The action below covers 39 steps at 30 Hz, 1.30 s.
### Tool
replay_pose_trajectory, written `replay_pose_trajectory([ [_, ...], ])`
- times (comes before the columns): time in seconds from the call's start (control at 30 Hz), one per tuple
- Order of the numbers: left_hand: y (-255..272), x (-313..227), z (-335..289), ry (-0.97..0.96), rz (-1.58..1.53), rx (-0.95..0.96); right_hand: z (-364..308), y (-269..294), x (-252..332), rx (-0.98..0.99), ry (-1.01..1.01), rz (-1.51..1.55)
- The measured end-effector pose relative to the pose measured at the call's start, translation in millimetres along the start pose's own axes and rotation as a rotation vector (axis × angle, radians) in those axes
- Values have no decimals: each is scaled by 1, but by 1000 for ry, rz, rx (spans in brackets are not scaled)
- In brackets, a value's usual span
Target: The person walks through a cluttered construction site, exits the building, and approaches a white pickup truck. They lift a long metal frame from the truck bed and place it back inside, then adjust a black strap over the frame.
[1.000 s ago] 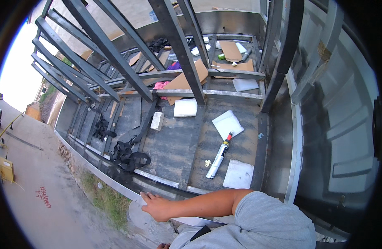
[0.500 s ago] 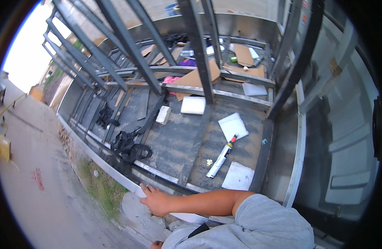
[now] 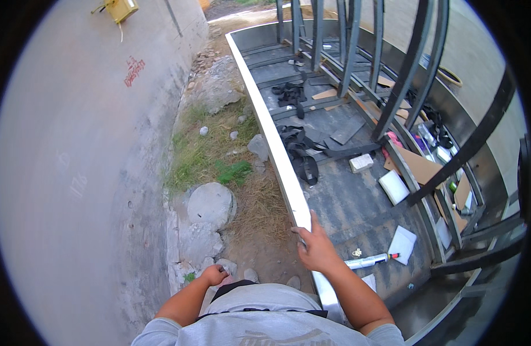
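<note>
My right hand [image 3: 318,247] is closed over the pale metal rim [image 3: 264,124] of a long frame structure, its thumb on the outer side. My left hand [image 3: 214,275] hangs low by my waist, away from the frame. Its fingers are curled, and whatever they may hold is hidden. Inside the frame, close to my right hand, lies a long white and dark cartridge tube [image 3: 367,261] with a red tip, beside a small beige blob [image 3: 356,252]. A white square pad [image 3: 403,244] lies at the tube's tip.
Dark upright bars [image 3: 408,69] rise from the frame. Black straps [image 3: 303,151], a white block [image 3: 361,163], another white pad [image 3: 394,187] and cardboard pieces [image 3: 421,165] lie inside. To the left are grass, a round concrete lump [image 3: 210,206] and a grey wall [image 3: 86,173].
My view has swung left, bringing the ground and wall into the middle. My right hand stays on the rim, now gripping it. More of my left hand shows.
</note>
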State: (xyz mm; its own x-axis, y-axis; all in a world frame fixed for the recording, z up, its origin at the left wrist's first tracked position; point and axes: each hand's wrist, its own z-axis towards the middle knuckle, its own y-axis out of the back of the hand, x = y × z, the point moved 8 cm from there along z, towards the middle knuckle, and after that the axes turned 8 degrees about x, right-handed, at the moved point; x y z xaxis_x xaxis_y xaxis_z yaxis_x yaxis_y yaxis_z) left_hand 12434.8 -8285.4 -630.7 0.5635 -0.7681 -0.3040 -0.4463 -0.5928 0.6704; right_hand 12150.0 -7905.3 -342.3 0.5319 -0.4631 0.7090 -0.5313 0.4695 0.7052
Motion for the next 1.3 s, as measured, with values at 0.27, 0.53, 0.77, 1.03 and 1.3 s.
replay_pose_trajectory([
  [0.27,-2,96,8,197,-178,-67,8,8,15,24,-56,-18],
  [0.53,-3,215,71,419,-754,65,58,7,-2,85,-564,64],
  [0.77,122,241,155,135,-643,122,194,13,0,19,-705,-174],
  [1.03,265,306,258,295,-1036,-87,320,21,-7,-108,-693,-277],
  [1.3,296,276,345,274,-905,61,509,50,-33,-112,-490,-276],
])
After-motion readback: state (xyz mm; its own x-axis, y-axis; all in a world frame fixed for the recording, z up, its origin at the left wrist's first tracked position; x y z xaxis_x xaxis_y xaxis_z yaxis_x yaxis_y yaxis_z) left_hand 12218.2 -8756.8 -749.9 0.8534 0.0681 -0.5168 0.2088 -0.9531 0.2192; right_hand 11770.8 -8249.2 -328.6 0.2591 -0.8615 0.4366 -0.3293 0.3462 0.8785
